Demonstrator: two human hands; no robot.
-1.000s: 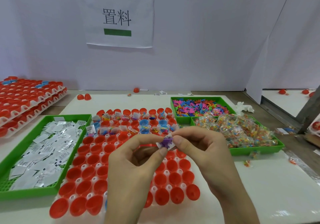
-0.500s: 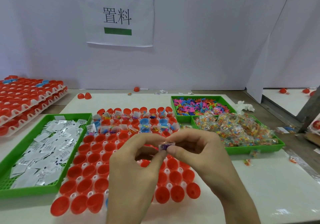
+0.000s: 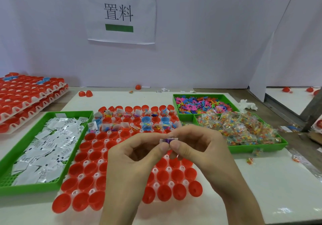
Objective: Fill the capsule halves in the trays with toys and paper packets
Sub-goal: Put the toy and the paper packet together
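Note:
My left hand and my right hand meet above the middle of the capsule tray. Together their fingertips pinch a small purple toy wrapped in a white paper packet. The tray holds rows of red capsule halves; the far rows hold toys and packets, and a few halves there are blue. Near rows are empty red halves. A green tray of white paper packets lies at the left. Green trays of coloured toys and of bagged toys lie at the right.
Stacked trays of red capsule halves sit at the far left. Loose red halves lie near the back wall. A crumpled white tissue lies beside the toy tray. A paper sign hangs on the wall.
Both hands have folded the paper round the purple toy, so less of the toy shows. The hands stay over the tray's middle.

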